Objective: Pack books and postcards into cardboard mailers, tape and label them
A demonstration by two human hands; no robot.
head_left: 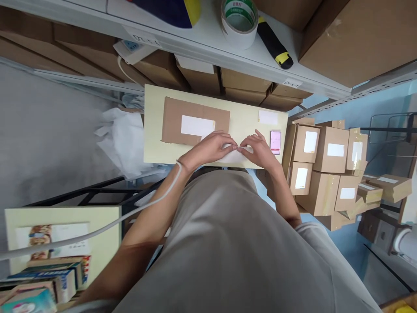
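My left hand [215,147] and my right hand [259,151] meet at the front of the pale yellow table [153,150]. Fingertips of both pinch the upper edge of a white paper sheet, perhaps a label [236,157], partly covered by the hands. Just behind my left hand lies a flat brown cardboard box [172,117] with a white label [197,125] on its top. To the right of my right hand rests a phone [275,142] with a lit pink screen. Another white label [267,117] lies at the table's back right.
Above the table runs a metal shelf [208,41] bearing a tape roll [239,21] and a black-and-yellow utility knife [275,43]. Labelled cartons [332,150] are stacked at right. A white cable [156,200] crosses my left forearm. Books [61,278] stand at lower left.
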